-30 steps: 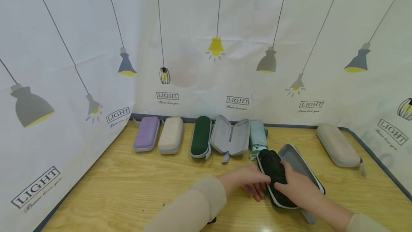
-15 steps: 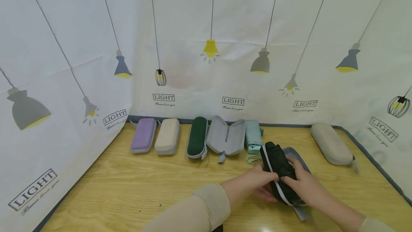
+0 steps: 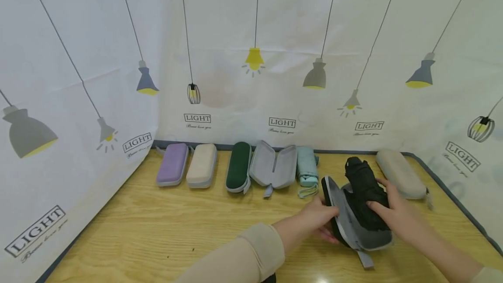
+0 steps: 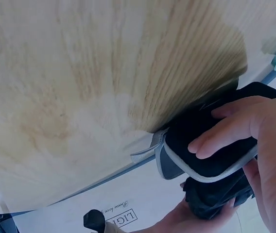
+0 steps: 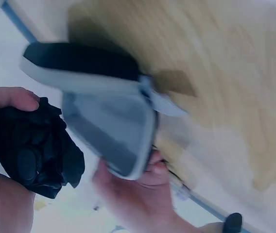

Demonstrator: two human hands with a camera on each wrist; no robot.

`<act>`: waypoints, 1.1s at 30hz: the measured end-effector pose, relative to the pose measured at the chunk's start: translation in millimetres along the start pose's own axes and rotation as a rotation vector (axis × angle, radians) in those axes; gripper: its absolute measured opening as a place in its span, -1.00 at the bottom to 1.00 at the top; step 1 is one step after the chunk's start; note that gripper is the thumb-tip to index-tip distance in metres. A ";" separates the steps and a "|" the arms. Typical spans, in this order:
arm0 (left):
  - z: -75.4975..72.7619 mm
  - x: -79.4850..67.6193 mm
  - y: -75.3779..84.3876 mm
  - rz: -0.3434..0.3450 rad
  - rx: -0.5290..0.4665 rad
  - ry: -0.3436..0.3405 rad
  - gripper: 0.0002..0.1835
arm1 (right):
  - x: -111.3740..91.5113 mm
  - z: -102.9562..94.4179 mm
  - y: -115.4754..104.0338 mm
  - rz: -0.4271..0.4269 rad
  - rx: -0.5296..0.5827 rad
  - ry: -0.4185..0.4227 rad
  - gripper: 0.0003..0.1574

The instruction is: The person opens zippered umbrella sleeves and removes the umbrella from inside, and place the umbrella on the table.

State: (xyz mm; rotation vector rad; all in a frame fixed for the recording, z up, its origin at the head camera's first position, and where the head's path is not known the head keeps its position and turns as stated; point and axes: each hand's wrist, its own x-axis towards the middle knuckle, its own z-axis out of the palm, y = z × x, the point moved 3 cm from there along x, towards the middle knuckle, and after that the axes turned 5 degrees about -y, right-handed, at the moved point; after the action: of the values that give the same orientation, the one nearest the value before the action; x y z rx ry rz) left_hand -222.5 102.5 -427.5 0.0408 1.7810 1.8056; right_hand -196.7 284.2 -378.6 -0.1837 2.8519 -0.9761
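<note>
My right hand [image 3: 402,217] grips a compact black folded umbrella [image 3: 365,191], holding it over the right half of an open hard case. The case [image 3: 371,237] is black outside with a grey lining and a grey tab at its near end. My left hand [image 3: 308,219] holds the case's left half by its edge, thumb on the rim and fingers on the outside. In the left wrist view, those fingers [image 4: 230,126] lie against the black shell. The right wrist view shows the umbrella [image 5: 36,150] apart from the lined case [image 5: 111,128].
Along the back stand a purple case [image 3: 173,165], a cream case [image 3: 202,166], a green case [image 3: 239,167], an open grey case [image 3: 288,167] and a folded teal umbrella [image 3: 307,165]. A beige case [image 3: 401,174] lies at the right on the wooden table [image 3: 157,230].
The black umbrella lay in the case's left half; my right hand has lifted it out and to the right. My left hand has tilted that half up, and its grey lining now shows.
</note>
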 end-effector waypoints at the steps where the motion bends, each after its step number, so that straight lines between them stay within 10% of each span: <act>1: -1.4 0.9 -0.8 -0.007 -0.003 0.013 -0.81 | -0.7 -3.7 1.9 0.008 -0.010 0.004 0.00; 9: -13.4 6.2 2.6 -0.019 0.047 0.055 -0.67 | -2.0 -24.3 33.6 0.115 -0.192 0.005 0.13; 18: -19.5 3.9 14.0 0.122 0.628 0.142 -0.34 | 8.0 -9.2 69.5 0.193 -0.275 -0.095 0.13; 27: -10.0 -4.3 19.5 0.217 0.794 0.121 -0.53 | 9.8 0.5 77.3 0.201 -0.334 -0.155 0.25; 33: -9.5 -4.3 19.6 0.180 0.802 0.112 -0.61 | 1.3 7.5 57.0 -0.037 -0.328 -0.090 -0.04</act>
State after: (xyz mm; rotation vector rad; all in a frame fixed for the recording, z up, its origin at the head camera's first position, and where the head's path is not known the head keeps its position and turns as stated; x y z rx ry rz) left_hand -230.5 93.6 -408.9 0.4312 2.5367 1.1008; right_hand -201.1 324.2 -419.7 -0.3026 2.9136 -0.4849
